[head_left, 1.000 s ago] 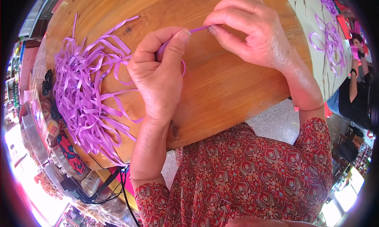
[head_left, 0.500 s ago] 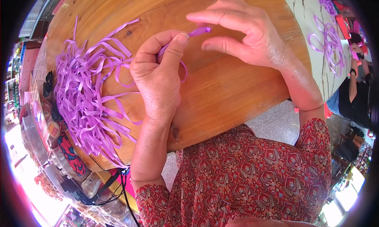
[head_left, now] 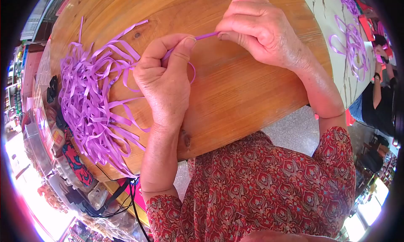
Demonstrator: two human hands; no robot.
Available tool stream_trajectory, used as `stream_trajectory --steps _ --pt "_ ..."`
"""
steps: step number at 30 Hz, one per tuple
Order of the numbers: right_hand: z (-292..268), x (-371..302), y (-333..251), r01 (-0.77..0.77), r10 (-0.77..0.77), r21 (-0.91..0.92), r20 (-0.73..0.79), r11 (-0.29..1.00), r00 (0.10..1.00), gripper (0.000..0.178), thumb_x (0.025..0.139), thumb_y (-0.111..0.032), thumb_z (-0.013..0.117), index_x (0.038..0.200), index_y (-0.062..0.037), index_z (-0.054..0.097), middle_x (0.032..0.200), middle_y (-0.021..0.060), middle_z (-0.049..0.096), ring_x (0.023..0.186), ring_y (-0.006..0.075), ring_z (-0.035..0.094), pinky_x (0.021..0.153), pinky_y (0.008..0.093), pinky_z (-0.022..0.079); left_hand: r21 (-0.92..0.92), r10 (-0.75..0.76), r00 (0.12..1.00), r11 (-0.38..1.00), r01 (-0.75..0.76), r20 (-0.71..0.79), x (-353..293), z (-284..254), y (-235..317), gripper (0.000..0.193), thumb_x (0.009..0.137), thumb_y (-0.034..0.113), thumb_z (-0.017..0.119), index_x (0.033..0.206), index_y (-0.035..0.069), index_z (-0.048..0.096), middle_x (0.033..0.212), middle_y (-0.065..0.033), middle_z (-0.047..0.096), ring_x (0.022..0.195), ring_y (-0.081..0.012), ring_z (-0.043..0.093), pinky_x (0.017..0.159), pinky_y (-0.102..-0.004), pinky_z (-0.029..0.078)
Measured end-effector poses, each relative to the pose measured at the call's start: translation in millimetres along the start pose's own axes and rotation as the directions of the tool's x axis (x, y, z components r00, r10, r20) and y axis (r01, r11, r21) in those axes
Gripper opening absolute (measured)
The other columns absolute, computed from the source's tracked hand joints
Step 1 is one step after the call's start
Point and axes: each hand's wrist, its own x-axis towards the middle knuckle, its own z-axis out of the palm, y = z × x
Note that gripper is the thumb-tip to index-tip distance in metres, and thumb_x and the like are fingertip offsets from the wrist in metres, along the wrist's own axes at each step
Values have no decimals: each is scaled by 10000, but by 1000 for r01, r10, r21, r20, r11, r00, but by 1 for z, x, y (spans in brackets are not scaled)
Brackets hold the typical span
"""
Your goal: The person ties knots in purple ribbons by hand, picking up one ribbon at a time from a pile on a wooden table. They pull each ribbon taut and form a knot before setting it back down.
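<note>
Over brown wooden tabletop [head_left: 252,88], narrow purple ribbon [head_left: 207,35] was pinched by left grip [head_left: 164,73] and right grip [head_left: 263,35], best kept taut.

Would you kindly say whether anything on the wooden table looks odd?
Nothing looks spilled or damaged; only the heap of flat purple ribbons at left looks untidy, tangled and straying across the brown wooden table.
</note>
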Motion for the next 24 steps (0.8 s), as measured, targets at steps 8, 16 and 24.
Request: stream_trajectory --steps 8,16,24 --pt "-5 3 -2 -31 33 55 -32 998 999 108 756 -102 665 854 -69 636 820 44 588 777 226 529 697 339 399 -70 -8 1000 998 7 -26 4 -1 0 45 803 6 660 848 3 658 709 32 598 625 -14 477 547 -155 370" --pt "-36 40 -16 -764 653 405 401 503 643 122 754 -121 675 858 -69 637 824 42 600 784 230 552 713 344 420 -221 -136 991 966 133 2 6 -7 -1 53 818 43 652 845 -2 648 581 67 482 479 -2 345 428 -163 252" --pt "-18 18 -29 -555 506 221 240 802 828 155 751 -189 677 859 -85 637 781 19 587 800 214 547 744 371 426 -226 -185 982 956 189 41 3 1 0 57 807 40 664 848 2 651 594 60 502 475 -4 359 405 -169 264"
